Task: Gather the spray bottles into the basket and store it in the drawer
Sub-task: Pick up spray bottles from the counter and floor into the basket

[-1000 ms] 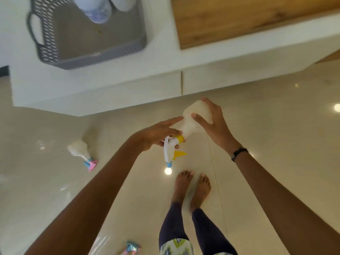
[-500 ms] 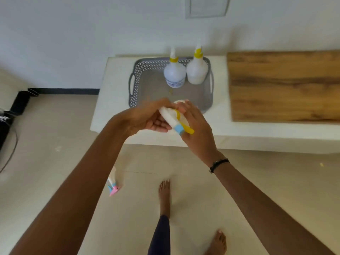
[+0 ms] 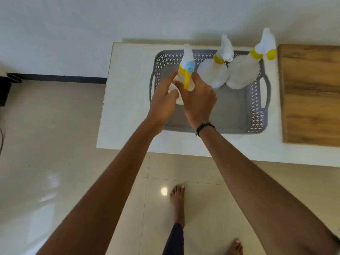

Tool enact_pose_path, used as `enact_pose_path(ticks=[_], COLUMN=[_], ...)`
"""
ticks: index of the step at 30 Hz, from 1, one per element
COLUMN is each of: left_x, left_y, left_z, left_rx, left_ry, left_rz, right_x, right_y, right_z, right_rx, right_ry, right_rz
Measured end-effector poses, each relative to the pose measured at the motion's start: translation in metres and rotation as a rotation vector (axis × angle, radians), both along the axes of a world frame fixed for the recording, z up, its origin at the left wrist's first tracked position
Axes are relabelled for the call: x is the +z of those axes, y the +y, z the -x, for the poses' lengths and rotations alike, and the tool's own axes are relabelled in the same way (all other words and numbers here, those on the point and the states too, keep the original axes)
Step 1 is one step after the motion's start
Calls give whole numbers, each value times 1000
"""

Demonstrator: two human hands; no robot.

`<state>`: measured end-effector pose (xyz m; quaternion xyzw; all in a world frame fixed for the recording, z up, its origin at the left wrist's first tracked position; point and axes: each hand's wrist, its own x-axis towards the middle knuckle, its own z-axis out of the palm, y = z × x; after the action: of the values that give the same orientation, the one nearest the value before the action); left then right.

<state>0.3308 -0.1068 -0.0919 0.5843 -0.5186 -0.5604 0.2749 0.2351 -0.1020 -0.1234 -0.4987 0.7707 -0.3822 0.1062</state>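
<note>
A glossy tiled floor [image 3: 55,181] filled the lower half of the frame, with a pale wall [image 3: 73,24] across the top. Between them a white worktop [image 3: 127,107] ran from centre to the right edge, carrying a wooden board [image 3: 311,94] at the right. One grey perforated basket [image 3: 257,115] sat on the worktop just left of the board, its handles at the left and right ends.

Three spray bottles showed in all, each standing with its long axis upright. Two stood inside the basket along its far wall, touching each other: the middle bottle [image 3: 213,74] and the right bottle [image 3: 242,72], both with yellow collars and white trigger heads at the top. The third, the held bottle [image 3: 186,57], was at the basket's left end, its base hidden by the hands; its blue nozzle and yellow trigger faced the camera.

The left hand [image 3: 163,103] wrapped the held bottle's lower body in a closed grip. The right hand [image 3: 198,100], a dark band at its wrist, clasped the same bottle from the right, below the trigger. Both forearms crossed the basket's near rim and covered its left part.

Two bare feet stood on the floor at bottom centre.
</note>
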Motion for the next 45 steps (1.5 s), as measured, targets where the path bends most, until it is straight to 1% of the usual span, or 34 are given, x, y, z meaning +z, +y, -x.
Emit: enact_pose_path(ticks=[3,8,10,18,23,26,28,31,33,37,40,42,45], left_x=[-20,-41,-45,-54,-63,-62,-56,-43,-34,-25,-24,-25,-32], left_y=[-19,-45,-53,-64,-64,-65,-62,-46,-27,17,61,99,159], left_z=[4,8,8,11,10,8,7,-1,-8,-30,-53,-70,-100], left_rx=[-40,-77,-76,-90,-127,-139,-149,-120,-78,41,113,178,277], left_ry=[5,18,2,30,16,-7,-23,-51,-33,-6,-13,-27,-60], left_rz=[-15,0,-6,16,40,53,47,74,114,114,133,112,27], right_x=[-15,-33,-37,-43,-45,-43,-40,-37,-31,-20,-13,-12,-17], right_y=[-18,-39,-43,-53,-52,-51,-50,-40,-25,22,70,108,165], right_z=[-4,-5,-4,-3,-2,-2,-1,-2,-6,-27,-50,-65,-85], right_rx=[-56,-16,-12,-25,-22,-7,6,26,-14,-60,45,134,257], right_ry=[29,-27,-7,51,76,70,30,-95,-146,-198,-263,-259,-261], right_rz=[-1,32,53,76,89,65,19,-66,-88,22,96,78,-4])
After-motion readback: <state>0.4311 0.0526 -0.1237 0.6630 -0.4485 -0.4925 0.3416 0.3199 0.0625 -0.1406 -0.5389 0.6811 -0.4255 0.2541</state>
